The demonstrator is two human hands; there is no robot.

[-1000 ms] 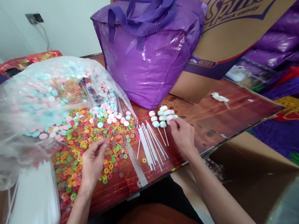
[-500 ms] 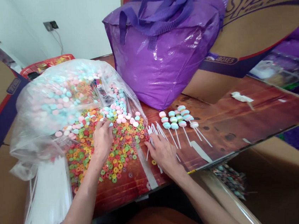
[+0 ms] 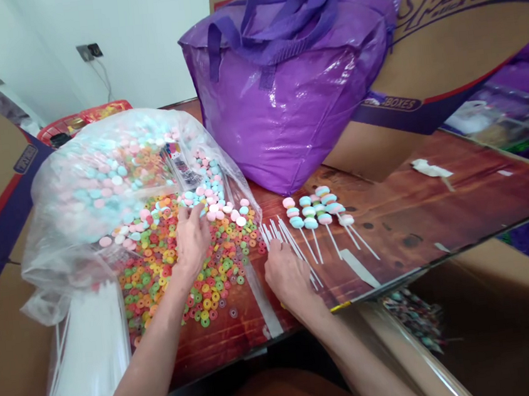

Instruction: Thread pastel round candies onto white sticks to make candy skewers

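Note:
My left hand [image 3: 192,238] rests on a heap of coloured ring candies [image 3: 206,273], its fingertips curled among the pink and blue round candies [image 3: 215,204] at the mouth of a clear plastic bag [image 3: 102,183]. My right hand [image 3: 287,272] lies with fingers bent over a bundle of loose white sticks [image 3: 278,234] on the wooden table [image 3: 412,214]. Just right of it lie several finished sticks threaded with pastel candies [image 3: 315,208]. What either hand grips is hidden by the fingers.
A shiny purple tote bag [image 3: 291,88] stands behind the sticks, against a large printed cardboard box [image 3: 454,20]. A bag of white sticks [image 3: 87,361] lies at the lower left. An open cardboard box [image 3: 495,325] sits beside the table's right edge. A red basket [image 3: 81,116] is at the back left.
My right hand left the finished candy sticks and came down onto the loose white sticks. My left hand slid up the ring candies to the pink and blue ones.

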